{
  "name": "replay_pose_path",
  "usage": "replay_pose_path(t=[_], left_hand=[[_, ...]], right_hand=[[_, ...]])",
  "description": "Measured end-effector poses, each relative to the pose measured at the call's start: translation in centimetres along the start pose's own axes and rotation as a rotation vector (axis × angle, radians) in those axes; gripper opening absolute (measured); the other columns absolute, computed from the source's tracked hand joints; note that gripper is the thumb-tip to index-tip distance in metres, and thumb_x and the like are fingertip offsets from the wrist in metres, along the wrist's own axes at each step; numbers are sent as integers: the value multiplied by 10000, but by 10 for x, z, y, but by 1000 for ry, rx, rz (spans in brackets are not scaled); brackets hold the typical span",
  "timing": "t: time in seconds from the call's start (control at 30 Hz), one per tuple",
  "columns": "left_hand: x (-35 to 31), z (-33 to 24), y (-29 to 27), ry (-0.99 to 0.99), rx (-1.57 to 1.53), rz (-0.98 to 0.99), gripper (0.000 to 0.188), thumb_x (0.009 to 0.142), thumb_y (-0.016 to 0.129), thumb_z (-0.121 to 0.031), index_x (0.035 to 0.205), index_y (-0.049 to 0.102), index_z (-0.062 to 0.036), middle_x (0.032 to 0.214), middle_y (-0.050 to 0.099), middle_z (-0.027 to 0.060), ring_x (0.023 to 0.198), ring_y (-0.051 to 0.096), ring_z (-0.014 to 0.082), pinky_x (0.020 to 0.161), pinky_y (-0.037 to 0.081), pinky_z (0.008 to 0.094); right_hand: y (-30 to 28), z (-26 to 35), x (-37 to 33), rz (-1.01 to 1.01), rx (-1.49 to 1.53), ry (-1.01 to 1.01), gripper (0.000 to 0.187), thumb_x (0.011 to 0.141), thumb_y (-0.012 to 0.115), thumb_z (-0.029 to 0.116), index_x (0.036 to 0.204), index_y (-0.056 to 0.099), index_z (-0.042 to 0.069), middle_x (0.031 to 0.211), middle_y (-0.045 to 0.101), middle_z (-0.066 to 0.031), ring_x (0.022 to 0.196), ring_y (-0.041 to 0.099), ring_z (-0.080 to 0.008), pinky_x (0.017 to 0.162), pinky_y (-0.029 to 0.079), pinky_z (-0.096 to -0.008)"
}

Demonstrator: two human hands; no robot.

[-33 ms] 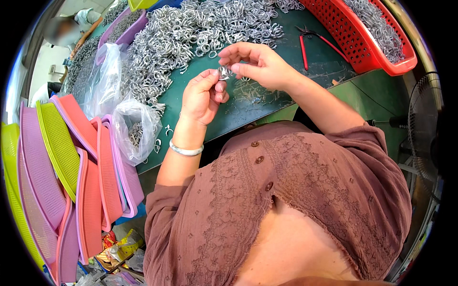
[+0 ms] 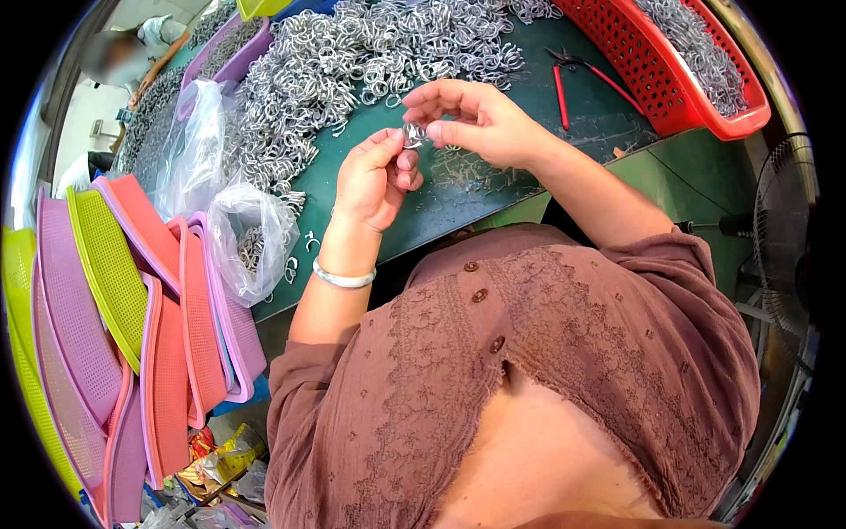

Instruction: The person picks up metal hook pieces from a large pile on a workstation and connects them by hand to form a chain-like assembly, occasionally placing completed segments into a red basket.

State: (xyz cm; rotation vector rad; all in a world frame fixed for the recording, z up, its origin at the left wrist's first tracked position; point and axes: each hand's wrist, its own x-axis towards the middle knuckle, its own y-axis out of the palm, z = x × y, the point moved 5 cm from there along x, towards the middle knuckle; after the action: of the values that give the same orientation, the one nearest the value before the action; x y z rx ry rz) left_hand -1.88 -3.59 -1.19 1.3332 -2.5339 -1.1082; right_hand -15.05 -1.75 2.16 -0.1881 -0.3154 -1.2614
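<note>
A small shiny metal piece (image 2: 414, 136) is pinched by the left hand (image 2: 374, 176) beside the right hand (image 2: 485, 122), fingers parted; heaped silvery metal rings (image 2: 352, 57) are seemingly left; finished ones cannot be distinguished.

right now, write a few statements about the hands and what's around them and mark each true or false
1. The left hand pinches a small metal piece. True.
2. The right hand holds the red-handled pliers. False: they lie on the green table.
3. The red basket holds metal pieces. True.
4. The bangle is on the right wrist. False: it is on the left.
5. A metal heap lies beyond the hands. True.
</note>
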Motion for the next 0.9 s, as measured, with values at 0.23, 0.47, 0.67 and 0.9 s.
replay_pose_path(t=[0.23, 0.47, 0.67, 0.9], left_hand=[[-2, 3, 6, -89, -77, 22, 126, 856, 394, -135, 816, 477, -49, 578, 457, 9, 437, 381, 98, 455, 329, 236], [-1, 4, 6, -93, -86, 28, 134, 856, 388, -145, 822, 476, -50, 576, 448, 5, 443, 371, 96, 462, 323, 235], [0, 5, 6, -123, -68, 27, 130, 836, 395, -151, 829, 483, -56, 570, 435, -6, 437, 346, 88, 454, 299, 229], [0, 6, 6, -125, -9, 6, 105, 810, 418, -151, 828, 483, -70, 558, 412, -22, 415, 310, 75, 444, 267, 221]], right_hand=[[4, -1, -2, 45, -23, -27, 389, 760, 517, -57, 1133, 427, 3, 975, 539, -69, 923, 514, -117, 817, 412, -255], [3, 0, -2, 39, -10, -21, 370, 770, 500, -58, 1129, 430, 1, 976, 542, -71, 925, 516, -118, 824, 409, -258], [3, 9, -1, 52, -184, -55, 395, 760, 480, -72, 1144, 423, -2, 1003, 543, -90, 969, 513, -141, 836, 404, -273], [4, 14, -1, 89, -262, -96, 416, 755, 472, -77, 1159, 420, 8, 1009, 543, -101, 972, 515, -150, 835, 402, -276]])
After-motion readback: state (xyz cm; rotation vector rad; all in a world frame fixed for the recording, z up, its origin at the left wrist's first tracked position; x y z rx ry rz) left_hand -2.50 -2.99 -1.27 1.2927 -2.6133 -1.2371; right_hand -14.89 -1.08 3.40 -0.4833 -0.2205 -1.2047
